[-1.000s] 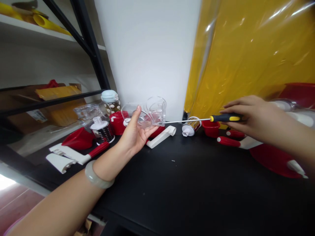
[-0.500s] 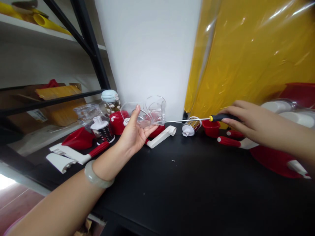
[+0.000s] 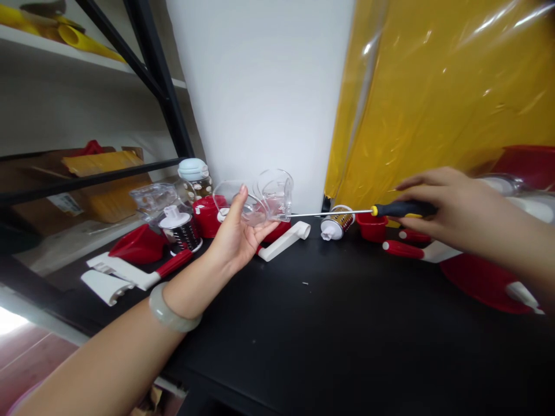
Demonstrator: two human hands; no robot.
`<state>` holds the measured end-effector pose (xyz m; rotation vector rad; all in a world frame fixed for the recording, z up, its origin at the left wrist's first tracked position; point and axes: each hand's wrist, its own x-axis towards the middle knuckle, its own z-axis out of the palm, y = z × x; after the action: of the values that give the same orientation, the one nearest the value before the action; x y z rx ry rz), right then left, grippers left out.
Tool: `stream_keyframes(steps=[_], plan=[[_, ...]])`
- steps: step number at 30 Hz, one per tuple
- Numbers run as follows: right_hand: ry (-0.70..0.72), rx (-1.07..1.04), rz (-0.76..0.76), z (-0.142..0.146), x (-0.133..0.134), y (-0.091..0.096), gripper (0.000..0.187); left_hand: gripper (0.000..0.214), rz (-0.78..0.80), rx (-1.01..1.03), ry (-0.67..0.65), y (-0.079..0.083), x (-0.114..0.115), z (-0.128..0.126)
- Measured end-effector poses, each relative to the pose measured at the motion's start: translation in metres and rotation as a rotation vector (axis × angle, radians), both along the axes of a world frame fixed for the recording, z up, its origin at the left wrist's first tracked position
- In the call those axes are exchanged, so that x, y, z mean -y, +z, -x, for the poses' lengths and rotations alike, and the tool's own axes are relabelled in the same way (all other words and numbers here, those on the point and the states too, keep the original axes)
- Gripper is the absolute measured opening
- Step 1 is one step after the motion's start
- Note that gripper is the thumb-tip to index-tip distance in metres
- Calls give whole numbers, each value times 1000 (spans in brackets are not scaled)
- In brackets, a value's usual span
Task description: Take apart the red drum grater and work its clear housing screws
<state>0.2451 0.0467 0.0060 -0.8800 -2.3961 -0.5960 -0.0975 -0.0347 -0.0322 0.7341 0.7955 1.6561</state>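
Note:
My left hand (image 3: 236, 234) grips a clear plastic housing (image 3: 269, 199) and holds it just above the black table (image 3: 329, 329). A pale bangle sits on that wrist. My right hand (image 3: 446, 208) is closed round the black and yellow handle of a screwdriver (image 3: 392, 210). Its thin metal shaft runs level to the left, and the tip touches the right side of the clear housing.
A white crank handle (image 3: 285, 240) lies under the housing. A metal grater drum (image 3: 337, 224) and a small red cup (image 3: 372, 226) lie behind the shaft. More red and white parts (image 3: 143, 257) lie left, another drum (image 3: 180, 231) and a jar (image 3: 194, 176) behind. Red bowls (image 3: 481, 280) sit right.
My right hand has twisted on the screwdriver handle, dipping slightly and then coming back up. The left hand and the clear housing have stayed where they were.

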Motion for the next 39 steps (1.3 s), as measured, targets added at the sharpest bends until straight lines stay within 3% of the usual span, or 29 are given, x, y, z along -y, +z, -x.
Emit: stream_keyframes(steps=[4, 9, 12, 17, 23, 28, 30, 35, 39], plan=[[-146, 23, 188, 2, 4, 1, 12, 60, 10, 5, 3, 0, 0, -1], [-179, 44, 307, 6, 10, 0, 45, 60, 3, 0, 20, 1, 0, -1], [-138, 26, 374, 7, 11, -1, 53, 58, 4, -6, 25, 1, 0, 0], [-61, -32, 343, 6, 8, -2, 43, 57, 7, -11, 23, 1, 0, 1], [35, -32, 152, 4, 3, -3, 23, 57, 11, -2, 8, 1, 0, 0], [-10, -20, 124, 4, -2, -8, 45, 60, 9, 5, 12, 0, 0, 0], [12, 13, 111, 3, -3, -9, 39, 60, 7, 4, 14, 0, 0, 0], [-113, 83, 242, 3, 1, -5, 10, 59, 1, -2, 8, 0, 1, -2], [-147, 81, 295, 8, 8, -3, 21, 57, -6, -10, 9, 1, 1, -2]])
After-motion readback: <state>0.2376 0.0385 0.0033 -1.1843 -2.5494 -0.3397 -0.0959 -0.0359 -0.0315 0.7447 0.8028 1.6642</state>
